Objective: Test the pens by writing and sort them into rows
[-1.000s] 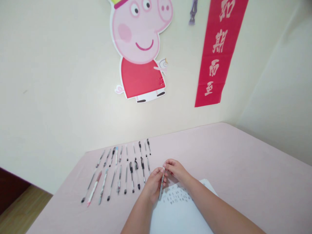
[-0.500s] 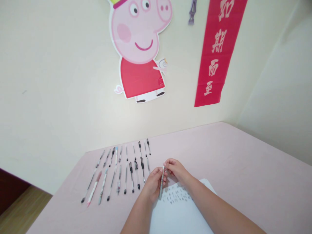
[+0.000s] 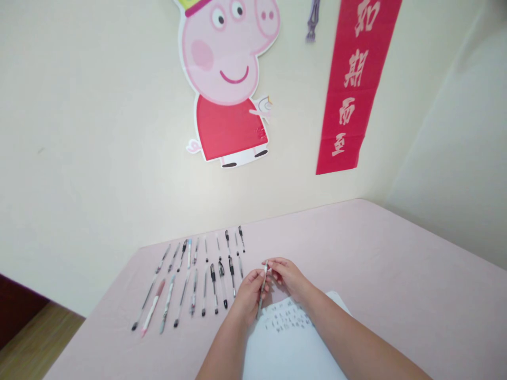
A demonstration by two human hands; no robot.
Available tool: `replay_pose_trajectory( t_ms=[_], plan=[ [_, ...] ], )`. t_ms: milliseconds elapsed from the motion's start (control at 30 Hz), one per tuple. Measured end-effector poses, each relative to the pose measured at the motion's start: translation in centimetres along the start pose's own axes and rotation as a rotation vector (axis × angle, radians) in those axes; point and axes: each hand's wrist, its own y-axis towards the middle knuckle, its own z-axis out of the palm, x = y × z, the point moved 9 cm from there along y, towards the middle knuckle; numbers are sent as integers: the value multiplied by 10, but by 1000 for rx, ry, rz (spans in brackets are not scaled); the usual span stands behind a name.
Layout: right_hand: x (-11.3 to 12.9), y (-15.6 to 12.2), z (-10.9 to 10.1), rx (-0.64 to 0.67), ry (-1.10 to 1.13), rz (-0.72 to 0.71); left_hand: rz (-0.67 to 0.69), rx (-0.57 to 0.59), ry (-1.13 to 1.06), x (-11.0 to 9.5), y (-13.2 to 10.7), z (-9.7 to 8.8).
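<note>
My left hand (image 3: 251, 294) is closed around a slim greyish pen (image 3: 262, 289), which stands tilted with its upper end toward the wall. The fingertips of my right hand (image 3: 284, 271) pinch the pen's upper end. Below both hands lies a white sheet of paper (image 3: 289, 348) with several rows of dark handwriting near its far edge. To the left of my hands, two rows of pens are laid out side by side, among them a pink-and-white pen (image 3: 153, 307) and a black-capped pen (image 3: 232, 277).
The pens rest on a pink-covered table (image 3: 396, 274) that meets a pale wall (image 3: 99, 132). On the wall are a cartoon pig cutout (image 3: 232, 126) and a red banner (image 3: 348, 105) with white characters. Wooden floor (image 3: 39, 338) shows at the lower left.
The pen has tilted slightly, its lower end shifting a little up and left. The fingertips of my right hand have moved slightly left at its upper end. The laid-out pens are unmoved.
</note>
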Motion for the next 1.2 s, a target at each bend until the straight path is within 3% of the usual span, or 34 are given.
replay_pose_trajectory(
  t_ms=[233, 833, 1067, 1200],
  plan=[
    [-1, 2, -1, -16, -61, -2, 8, -2, 58, -1, 2, 0],
    [3, 3, -5, -25, 114, -7, -7, 27, 149, -2, -1, 3],
    [15, 6, -28, -219, 190, -109, -20, 23, 178, -2, -3, 2],
    [12, 5, -26, -220, 94, -96, -21, 4, 115, -4, -4, 2]
  ],
)
